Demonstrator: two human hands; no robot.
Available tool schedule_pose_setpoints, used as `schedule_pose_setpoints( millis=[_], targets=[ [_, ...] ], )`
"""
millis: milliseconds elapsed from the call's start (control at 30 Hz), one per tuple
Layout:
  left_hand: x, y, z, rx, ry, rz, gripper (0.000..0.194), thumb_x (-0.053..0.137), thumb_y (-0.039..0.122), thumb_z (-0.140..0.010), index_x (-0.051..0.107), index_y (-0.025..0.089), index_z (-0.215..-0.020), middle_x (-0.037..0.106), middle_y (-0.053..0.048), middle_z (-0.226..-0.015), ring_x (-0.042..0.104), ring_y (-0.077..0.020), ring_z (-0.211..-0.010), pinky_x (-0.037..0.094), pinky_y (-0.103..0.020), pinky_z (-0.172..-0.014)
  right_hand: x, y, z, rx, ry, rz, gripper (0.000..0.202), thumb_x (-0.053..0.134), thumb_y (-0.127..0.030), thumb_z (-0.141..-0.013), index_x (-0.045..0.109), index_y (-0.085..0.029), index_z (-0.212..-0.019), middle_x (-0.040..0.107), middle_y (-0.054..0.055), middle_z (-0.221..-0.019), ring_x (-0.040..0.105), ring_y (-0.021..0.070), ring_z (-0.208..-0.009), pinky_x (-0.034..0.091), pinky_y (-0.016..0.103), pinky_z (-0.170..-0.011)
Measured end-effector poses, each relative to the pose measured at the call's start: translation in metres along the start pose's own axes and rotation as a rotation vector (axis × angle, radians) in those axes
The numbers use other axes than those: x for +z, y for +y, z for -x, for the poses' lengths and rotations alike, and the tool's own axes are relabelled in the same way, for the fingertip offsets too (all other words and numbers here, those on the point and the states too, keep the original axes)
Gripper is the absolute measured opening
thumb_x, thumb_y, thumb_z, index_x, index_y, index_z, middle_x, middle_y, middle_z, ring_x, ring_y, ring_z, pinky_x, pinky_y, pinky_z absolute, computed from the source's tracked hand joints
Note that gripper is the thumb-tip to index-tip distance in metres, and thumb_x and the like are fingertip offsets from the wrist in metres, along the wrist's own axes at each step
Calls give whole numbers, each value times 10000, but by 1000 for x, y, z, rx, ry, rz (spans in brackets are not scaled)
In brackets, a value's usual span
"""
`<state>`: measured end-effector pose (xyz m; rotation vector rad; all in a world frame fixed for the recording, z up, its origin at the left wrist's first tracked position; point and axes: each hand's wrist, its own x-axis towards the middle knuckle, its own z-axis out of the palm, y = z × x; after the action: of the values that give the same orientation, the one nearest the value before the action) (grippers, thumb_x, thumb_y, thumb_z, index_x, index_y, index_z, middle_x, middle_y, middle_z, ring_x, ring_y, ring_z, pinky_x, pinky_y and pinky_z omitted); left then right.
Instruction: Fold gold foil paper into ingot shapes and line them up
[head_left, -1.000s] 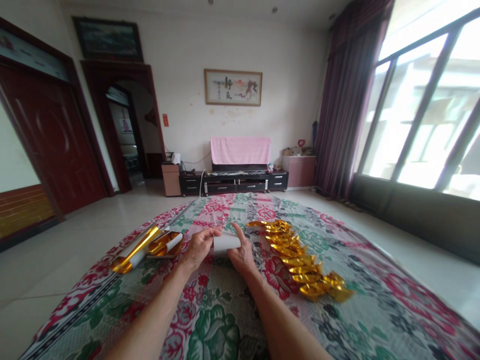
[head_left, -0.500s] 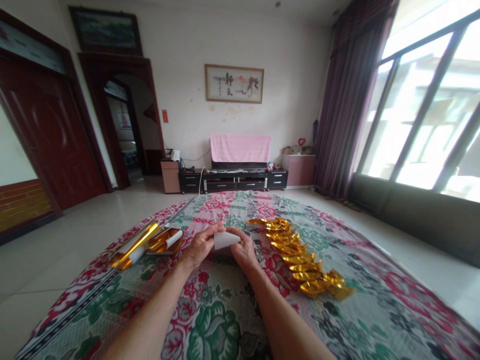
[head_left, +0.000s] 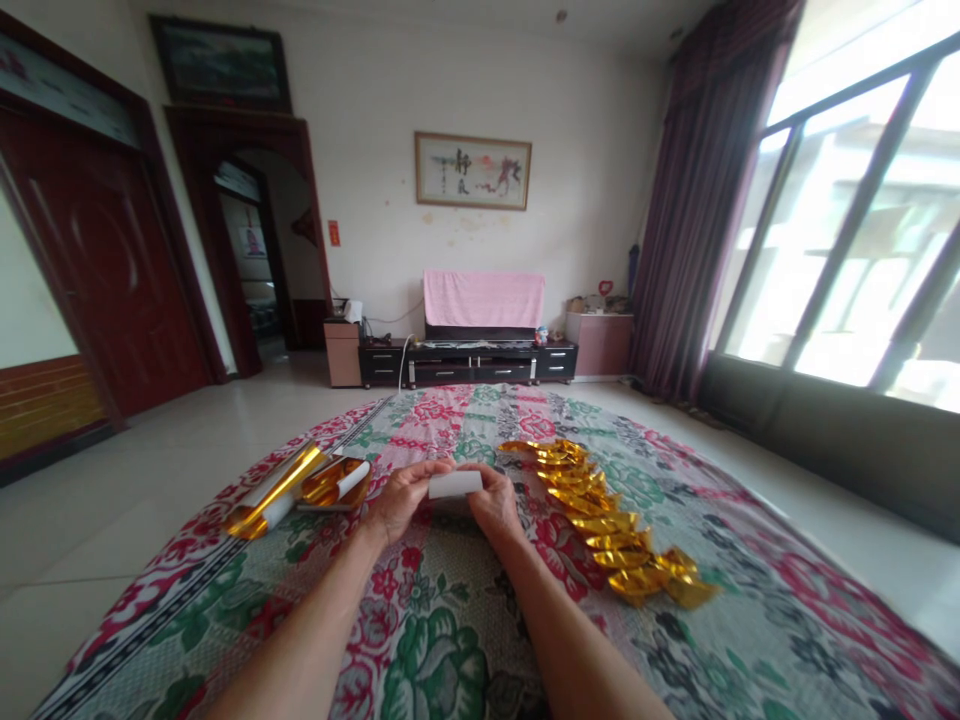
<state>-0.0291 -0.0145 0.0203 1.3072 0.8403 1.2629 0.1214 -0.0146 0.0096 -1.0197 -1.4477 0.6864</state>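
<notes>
Between my two hands is a small sheet of paper (head_left: 455, 485), its white side toward me and its near edge straight. My left hand (head_left: 402, 497) pinches the sheet's left end, and my right hand (head_left: 493, 497) pinches the right end. The fingertips meet behind the upper edge, so that part is hidden. To the right of my hands, a row of folded gold foil paper pieces (head_left: 589, 495) runs toward me, shaped like ingots. On the left lie curled gold foil sheets (head_left: 279, 495) with white backs, and beside them a stack of foil paper (head_left: 337, 482).
A flowered cloth (head_left: 442, 650) covers the round surface under my hands. Past its far edge stands a low black TV cabinet (head_left: 472, 368) with a pink cloth (head_left: 484, 298) above it. A curtain (head_left: 694, 200) and windows are at the right, a red door (head_left: 105, 250) at the left.
The paper's visible white face has gone from a slanted, pointed shape to a narrower, straight-edged strip. Both hands still hold it in about the same place. The view has shifted slightly.
</notes>
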Motion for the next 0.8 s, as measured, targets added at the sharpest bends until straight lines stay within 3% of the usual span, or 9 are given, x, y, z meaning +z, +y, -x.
schedule_pose_setpoints(
  millis=[200,467,633,800],
  targets=[
    [-1,2,2,-25,-33,-51,207,575,253,-634,701,211,-794,685,-46,-955,597,-222,-937,465,-329,-811,0,-1,1,-62,-88,-120,341,479,-178,-605,688,-172,-874,700,23,-805,630,169,-729,483,239,-653],
    [-8,0,-1,25,10,-73,159,584,271,-639,685,201,-741,673,-65,-986,588,-226,-952,446,-335,-833,5,14,-1,6,-73,-164,226,535,-216,-620,693,-157,-771,668,5,-648,583,132,-570,460,211,-536],
    [-8,0,0,-30,-12,-96,198,601,270,-620,686,198,-784,685,-61,-898,611,-229,-872,470,-328,-774,1,7,0,-91,-137,-166,298,581,-220,-635,687,-204,-914,694,12,-811,622,168,-719,495,262,-658],
    [-7,0,1,-54,-29,-63,213,616,302,-628,692,194,-795,686,-62,-887,616,-220,-853,476,-320,-766,-4,-3,1,-120,-170,-95,269,539,-215,-698,702,-229,-912,693,15,-898,607,191,-868,462,313,-804]
  ],
)
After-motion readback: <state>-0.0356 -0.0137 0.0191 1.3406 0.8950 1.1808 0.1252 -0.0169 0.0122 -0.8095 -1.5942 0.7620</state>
